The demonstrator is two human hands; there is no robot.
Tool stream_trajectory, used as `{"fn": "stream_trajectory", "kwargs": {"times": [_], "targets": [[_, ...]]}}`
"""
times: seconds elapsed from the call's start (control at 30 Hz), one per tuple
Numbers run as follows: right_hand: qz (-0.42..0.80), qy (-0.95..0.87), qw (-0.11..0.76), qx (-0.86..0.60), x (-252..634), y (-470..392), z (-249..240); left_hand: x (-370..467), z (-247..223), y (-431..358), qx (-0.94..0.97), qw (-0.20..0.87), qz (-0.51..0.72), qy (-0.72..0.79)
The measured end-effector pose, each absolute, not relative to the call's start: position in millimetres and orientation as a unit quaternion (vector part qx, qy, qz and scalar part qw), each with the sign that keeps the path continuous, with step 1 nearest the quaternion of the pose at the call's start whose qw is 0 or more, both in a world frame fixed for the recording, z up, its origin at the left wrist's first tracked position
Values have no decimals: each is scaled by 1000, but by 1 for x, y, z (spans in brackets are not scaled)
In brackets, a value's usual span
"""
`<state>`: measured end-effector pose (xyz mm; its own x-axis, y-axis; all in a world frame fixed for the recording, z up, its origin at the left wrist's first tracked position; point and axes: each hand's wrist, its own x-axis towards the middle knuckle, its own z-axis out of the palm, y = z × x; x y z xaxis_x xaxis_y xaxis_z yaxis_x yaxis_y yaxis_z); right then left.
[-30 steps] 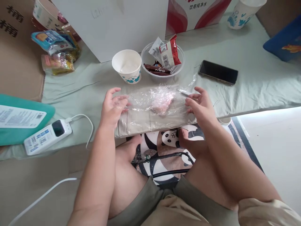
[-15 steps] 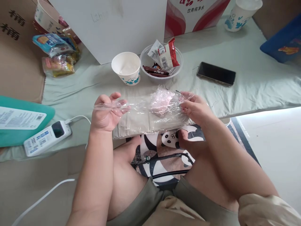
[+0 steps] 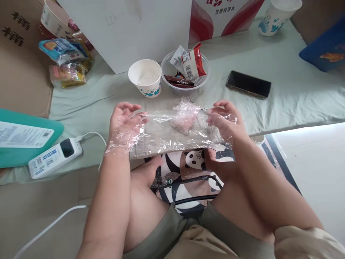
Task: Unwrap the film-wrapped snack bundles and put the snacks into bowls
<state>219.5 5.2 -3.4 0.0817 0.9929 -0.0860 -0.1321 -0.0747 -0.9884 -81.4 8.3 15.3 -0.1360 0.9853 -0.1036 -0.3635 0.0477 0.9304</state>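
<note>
Between my hands a sheet of clear plastic film is spread out, wrinkled and shiny, above the front edge of the cloth-covered surface. My left hand grips its left end with curled fingers, and the film drapes over the palm and wrist. At the right end, my right hand pinches the film between thumb and fingers, and some of it lies across the back of the hand. A pink bundle in crumpled clear film is at the sheet, nearer my right hand; whether it lies on or behind the sheet I cannot tell.
Beyond my hands are a paper cup, a clear bowl of wrapped snacks and a phone. A white power strip and a green container are at left. White and red boxes stand behind.
The film was gathered into a narrow strand at my left hand and is now spread wide between both hands, hanging over both wrists. My left hand has turned inward.
</note>
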Motion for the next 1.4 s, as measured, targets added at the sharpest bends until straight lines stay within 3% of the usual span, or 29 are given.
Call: {"fn": "stream_trajectory", "kwargs": {"times": [0.2, 0.7, 0.93, 1.07, 1.27, 1.4], "targets": [[533, -391, 497, -562, 220, 9, -6, -78, 1, 14, 395, 475, 486, 618], [620, -364, 505, -477, 231, 8, 3, -88, 21, 13, 237, 608, 576, 492], [638, -402, 462, -467, 225, 5, -1, -90, 15, 9, 327, 604, 542, 485], [605, -405, 487, -482, 226, 7, -7, -91, 16, 9, 332, 597, 521, 513], [487, -366, 537, -584, 238, 14, -15, -100, 21, 6, 288, 674, 525, 433], [446, -407, 583, -543, 234, 9, -14, -95, 16, 1, 331, 726, 477, 368]]}}
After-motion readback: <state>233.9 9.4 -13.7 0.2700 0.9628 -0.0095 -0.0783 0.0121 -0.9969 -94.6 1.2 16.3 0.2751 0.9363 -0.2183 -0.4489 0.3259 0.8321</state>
